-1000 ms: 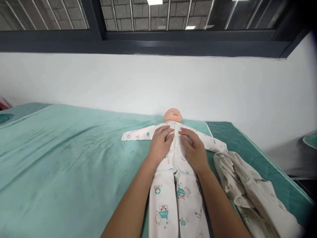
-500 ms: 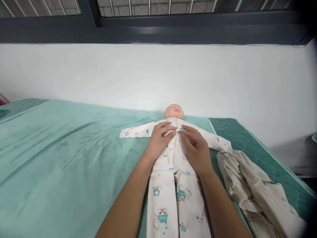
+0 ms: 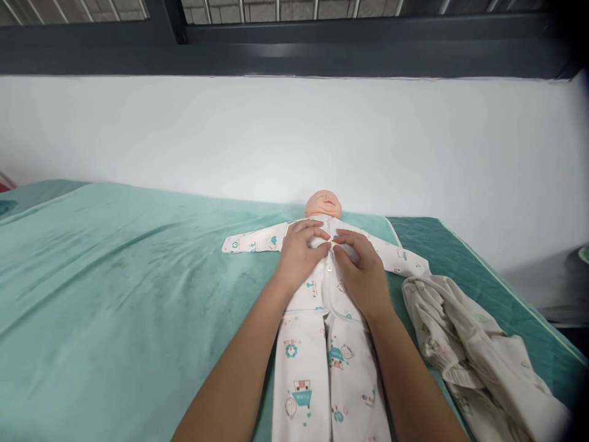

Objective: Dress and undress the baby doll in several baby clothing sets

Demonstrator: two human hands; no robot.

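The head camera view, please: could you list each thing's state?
Doll: face up, dressed
Printed top: sleeves spread
Printed trousers: legs straight, side by side
Left hand: curled, at the top's front
Right hand: curled, at the top's front
Pale garment: crumpled
Light green blanket: spread, wrinkled

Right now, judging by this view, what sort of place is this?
An indoor room, perhaps for baby-care training, though I can't be sure. The signs: a baby doll in a printed top, the green blanket spread under it, and the barred window in the wall beyond.
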